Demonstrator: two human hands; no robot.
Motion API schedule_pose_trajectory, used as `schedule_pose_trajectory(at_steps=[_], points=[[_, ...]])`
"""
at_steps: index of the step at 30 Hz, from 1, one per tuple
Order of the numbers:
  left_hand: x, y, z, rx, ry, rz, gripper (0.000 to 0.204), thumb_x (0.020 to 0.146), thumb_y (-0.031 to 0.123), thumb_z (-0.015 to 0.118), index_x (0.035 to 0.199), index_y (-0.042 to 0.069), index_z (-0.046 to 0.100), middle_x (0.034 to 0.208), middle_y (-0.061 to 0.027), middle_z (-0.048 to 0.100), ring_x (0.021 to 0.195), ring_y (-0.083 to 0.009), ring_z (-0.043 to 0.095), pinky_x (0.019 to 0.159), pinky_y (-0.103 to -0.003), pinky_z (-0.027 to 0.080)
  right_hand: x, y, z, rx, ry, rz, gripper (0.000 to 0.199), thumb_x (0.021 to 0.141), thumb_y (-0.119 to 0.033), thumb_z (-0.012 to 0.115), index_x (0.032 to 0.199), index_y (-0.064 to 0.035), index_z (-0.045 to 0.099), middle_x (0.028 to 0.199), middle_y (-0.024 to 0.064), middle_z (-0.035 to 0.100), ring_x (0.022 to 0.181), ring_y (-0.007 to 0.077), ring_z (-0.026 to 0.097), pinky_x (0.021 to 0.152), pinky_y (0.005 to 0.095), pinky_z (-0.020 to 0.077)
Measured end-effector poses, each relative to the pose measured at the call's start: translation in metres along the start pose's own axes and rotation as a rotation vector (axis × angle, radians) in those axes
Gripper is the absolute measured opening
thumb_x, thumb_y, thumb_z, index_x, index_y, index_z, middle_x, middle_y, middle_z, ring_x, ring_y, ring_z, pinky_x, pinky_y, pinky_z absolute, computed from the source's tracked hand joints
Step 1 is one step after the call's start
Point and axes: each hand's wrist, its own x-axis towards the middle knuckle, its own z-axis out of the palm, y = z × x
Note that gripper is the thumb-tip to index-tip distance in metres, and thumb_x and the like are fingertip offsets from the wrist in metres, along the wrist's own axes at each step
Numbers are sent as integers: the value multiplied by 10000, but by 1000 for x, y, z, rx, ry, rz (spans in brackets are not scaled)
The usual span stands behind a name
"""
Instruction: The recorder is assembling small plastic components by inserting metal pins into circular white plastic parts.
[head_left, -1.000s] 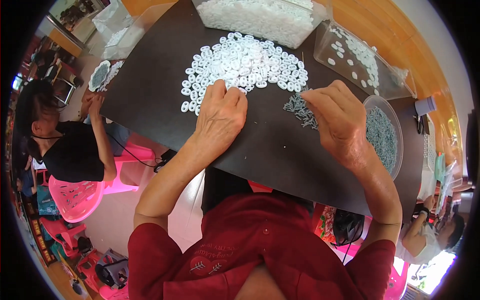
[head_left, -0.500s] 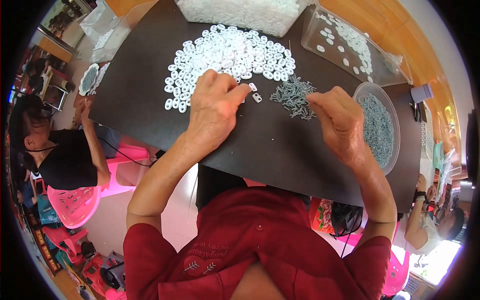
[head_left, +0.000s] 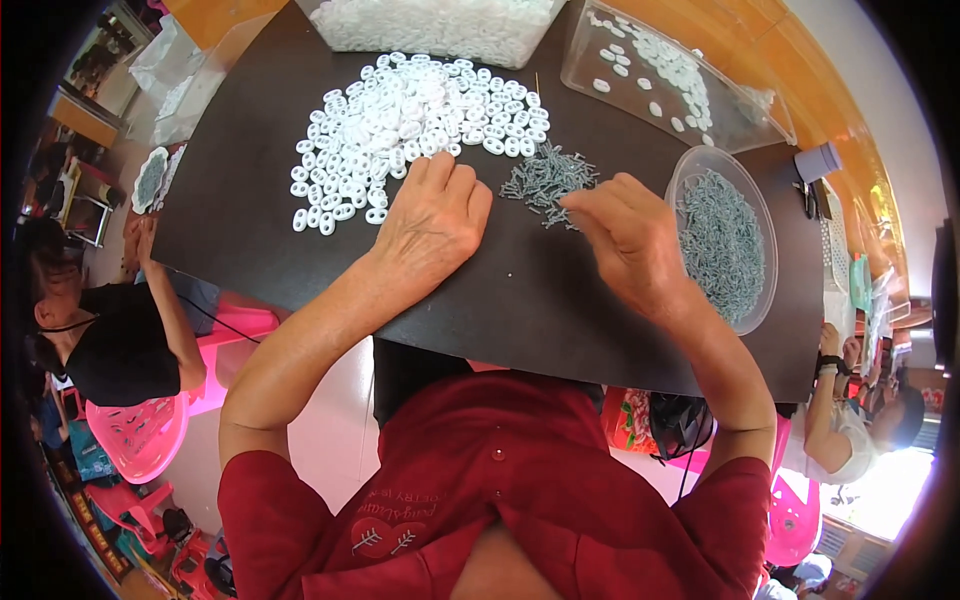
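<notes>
Bench: dark brown, its bare top spreads across the middle of the frame in front of me.
My shirt: red, short-sleeved, filling the lower middle, a heart emblem at the lower left of its front.
Clear bin: at the top centre, cut off by the frame edge, filled with white pieces.
Clear tray: upper right, a scatter of white pieces in it.
White oval plastic pieces: a broad pile at upper centre-left, many showing two holes, the near ones lying singly along its edge.
Person in a black top: left edge of the frame, beside a pink plastic stool.
Round clear tub: right of centre, full of grey screws.
My left hand: centre, back upward, fingers curled down at the pile's lower right edge; I cannot tell what it holds.
My right hand: right of centre, thumb and forefinger tips drawn together at the loose screws; whether one is pinched there, I cannot tell.
Loose grey screws: a small heap between my hands, just above centre.
Pale purple cylinder: far right, above black-handled scissors.
White speck: on the bench, near the frame's centre.
</notes>
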Motion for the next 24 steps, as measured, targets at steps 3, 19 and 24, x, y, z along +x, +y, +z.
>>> schedule_pose_trajectory(at_steps=[3,19,24], points=[[1,5,-4,47,-34,42,73,654,64,576,702,21,541,729,-96,459,758,-242,457,685,-341,400,-4,2,15,-5,-21,22,144,721,35,663,853,-17,635,697,95,548,667,267,520,584,355,425],[-4,20,-10,-266,-18,-195,30,633,44,602,656,54,587,714,-65,477,753,-234,463,677,-341,402,9,6,46,-291,-127,-139,154,643,8,677,710,-35,545,691,95,487,701,277,492,608,376,415],[-1,22,-8,-247,-14,-213,31,630,40,601,656,46,586,714,-68,482,751,-234,466,668,-346,396,6,1,41,-250,-49,-181,169,660,22,668,735,-29,526,688,94,475,686,279,488,600,374,409]])
